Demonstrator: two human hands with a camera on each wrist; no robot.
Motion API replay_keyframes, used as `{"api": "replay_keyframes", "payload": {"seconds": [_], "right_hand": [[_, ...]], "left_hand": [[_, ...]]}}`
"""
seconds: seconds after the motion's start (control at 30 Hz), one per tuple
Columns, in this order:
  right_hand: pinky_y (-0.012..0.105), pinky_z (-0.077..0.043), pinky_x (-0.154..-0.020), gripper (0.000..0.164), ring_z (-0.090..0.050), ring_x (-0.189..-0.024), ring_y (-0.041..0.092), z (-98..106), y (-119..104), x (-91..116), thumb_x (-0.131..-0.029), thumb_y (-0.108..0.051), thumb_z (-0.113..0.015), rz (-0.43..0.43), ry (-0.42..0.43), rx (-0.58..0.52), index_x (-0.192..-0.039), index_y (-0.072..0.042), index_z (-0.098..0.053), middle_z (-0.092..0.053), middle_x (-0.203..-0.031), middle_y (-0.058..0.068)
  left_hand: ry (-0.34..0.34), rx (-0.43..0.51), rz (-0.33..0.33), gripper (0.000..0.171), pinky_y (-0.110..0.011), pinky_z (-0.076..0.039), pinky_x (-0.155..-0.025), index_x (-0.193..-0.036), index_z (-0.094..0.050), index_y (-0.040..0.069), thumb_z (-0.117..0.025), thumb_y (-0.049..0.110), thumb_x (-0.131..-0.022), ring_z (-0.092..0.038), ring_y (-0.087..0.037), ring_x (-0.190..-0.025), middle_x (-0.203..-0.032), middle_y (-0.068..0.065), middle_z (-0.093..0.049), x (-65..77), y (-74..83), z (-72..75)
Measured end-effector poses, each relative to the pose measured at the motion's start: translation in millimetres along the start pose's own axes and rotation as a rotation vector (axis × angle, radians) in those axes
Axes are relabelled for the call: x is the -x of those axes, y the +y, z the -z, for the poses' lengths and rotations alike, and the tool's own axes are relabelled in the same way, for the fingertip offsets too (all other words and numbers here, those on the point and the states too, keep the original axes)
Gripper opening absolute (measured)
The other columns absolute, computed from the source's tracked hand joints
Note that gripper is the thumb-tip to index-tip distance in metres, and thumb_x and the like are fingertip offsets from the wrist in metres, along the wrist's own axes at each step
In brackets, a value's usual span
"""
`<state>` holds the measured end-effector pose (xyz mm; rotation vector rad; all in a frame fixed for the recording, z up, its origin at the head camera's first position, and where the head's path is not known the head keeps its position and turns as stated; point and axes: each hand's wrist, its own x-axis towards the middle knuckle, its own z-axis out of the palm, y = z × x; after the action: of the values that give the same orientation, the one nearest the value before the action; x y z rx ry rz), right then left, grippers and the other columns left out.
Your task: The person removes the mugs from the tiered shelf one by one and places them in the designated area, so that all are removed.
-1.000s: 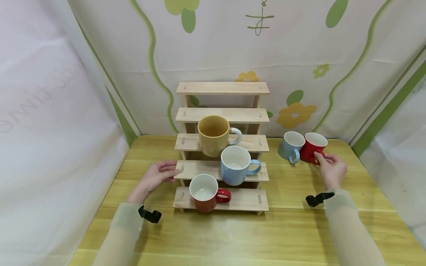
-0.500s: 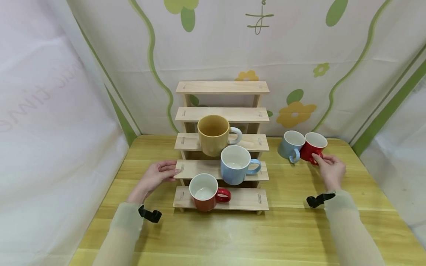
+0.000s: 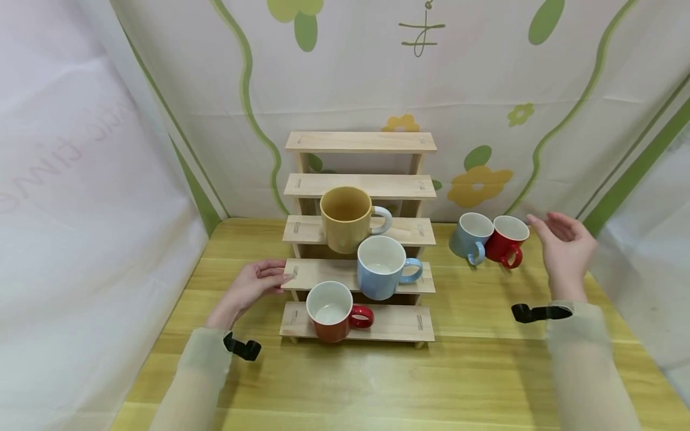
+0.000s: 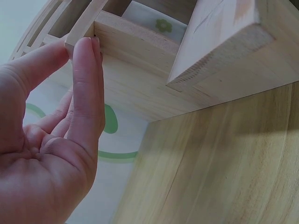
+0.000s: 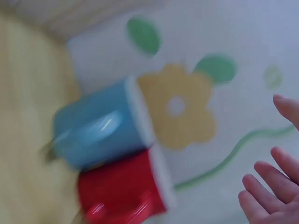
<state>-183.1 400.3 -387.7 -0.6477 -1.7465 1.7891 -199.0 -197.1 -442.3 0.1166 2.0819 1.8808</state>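
Observation:
My left hand (image 3: 252, 292) pinches the left end of a shelf board on the stepped wooden rack (image 3: 318, 274), thumb on top and fingers below; the left wrist view shows the fingertips on the board's corner. At the right, my right hand (image 3: 567, 251) is raised with nothing in it, fingers loosely spread, just right of a red mug (image 3: 500, 246). That mug stands upright against a light blue mug (image 3: 468, 238), both handles turned toward me. On the rack sit a yellow mug (image 3: 345, 230) with a white handle, a blue mug (image 3: 377, 278) and an orange-red mug (image 3: 330, 326).
The rack's top board (image 3: 361, 141) carries nothing. A wood-grain table (image 3: 345, 383) lies under everything. Behind and at both sides hangs a white cloth (image 3: 345, 78) with flower prints. Each wrist wears a black strap.
My right hand has let go of the red mug's handle and moved up and to the right. The left hand keeps its place on the board.

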Motion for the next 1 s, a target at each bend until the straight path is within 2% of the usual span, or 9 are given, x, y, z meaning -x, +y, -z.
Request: {"api": "replay_keyframes", "payload": {"seconds": [0.1,0.2,0.47,0.6,0.8,1.0], "right_hand": [[0.01,-0.049,-0.09,0.063,-0.061,-0.116,0.011,-11.4,-19.8,9.3,-0.074,-0.023,-0.095,0.064,-0.086,-0.061,-0.129,-0.009,-0.069,-0.069,-0.122,-0.001],[0.01,-0.051,-0.088,0.059,-0.063,-0.113,0.013,-25.4,-34.7,22.3,-0.076,-0.019,-0.093,0.121,-0.205,-0.096,-0.129,-0.005,-0.069,-0.071,-0.119,0.001],[0.013,-0.051,-0.092,0.046,-0.064,-0.113,0.014,-65.8,-59.3,63.1,-0.086,-0.007,-0.084,0.269,-0.514,-0.06,-0.128,0.0,-0.068,-0.07,-0.125,0.005],[0.016,-0.051,-0.094,0.045,-0.062,-0.117,0.016,-86.8,-65.1,79.4,-0.088,-0.008,-0.082,0.311,-0.619,0.019,-0.13,0.0,-0.066,-0.067,-0.13,0.007],[0.021,-0.051,-0.098,0.048,-0.063,-0.118,0.02,-117.4,-67.3,97.8,-0.09,-0.023,-0.082,0.36,-0.751,0.202,-0.132,-0.007,-0.067,-0.065,-0.132,0.009],[0.029,-0.051,-0.101,0.047,-0.062,-0.12,0.028,-147.6,-66.2,108.0,-0.09,-0.022,-0.082,0.377,-0.903,0.216,-0.132,-0.008,-0.068,-0.067,-0.129,0.008]], "left_hand": [[-0.004,-0.006,-0.004,0.051,-0.046,-0.059,-0.09,-0.139,-0.05,-0.011,-0.073,0.007,-0.096,-0.067,-0.019,-0.091,-0.113,-0.013,-0.067,0.5,0.0,0.0],[-0.002,-0.007,-0.003,0.051,-0.047,-0.058,-0.091,-0.139,-0.05,-0.01,-0.073,0.007,-0.096,-0.068,-0.019,-0.091,-0.113,-0.013,-0.067,0.8,0.2,-0.3],[-0.003,-0.007,-0.003,0.052,-0.037,-0.061,-0.084,-0.138,-0.05,-0.011,-0.073,0.007,-0.096,-0.067,-0.02,-0.091,-0.113,-0.014,-0.066,-0.5,0.0,-1.3],[-0.003,-0.008,-0.005,0.051,-0.034,-0.062,-0.082,-0.137,-0.05,-0.011,-0.073,0.007,-0.096,-0.067,-0.02,-0.09,-0.112,-0.015,-0.066,-0.9,0.8,-1.5],[-0.001,-0.001,-0.004,0.05,-0.036,-0.062,-0.083,-0.137,-0.051,-0.011,-0.072,0.005,-0.096,-0.067,-0.019,-0.088,-0.11,-0.013,-0.067,-1.3,1.3,-1.3],[-0.002,-0.003,-0.009,0.051,-0.034,-0.062,-0.082,-0.138,-0.049,-0.013,-0.072,0.006,-0.096,-0.067,-0.018,-0.088,-0.111,-0.014,-0.067,-0.4,1.2,-0.6]]}}
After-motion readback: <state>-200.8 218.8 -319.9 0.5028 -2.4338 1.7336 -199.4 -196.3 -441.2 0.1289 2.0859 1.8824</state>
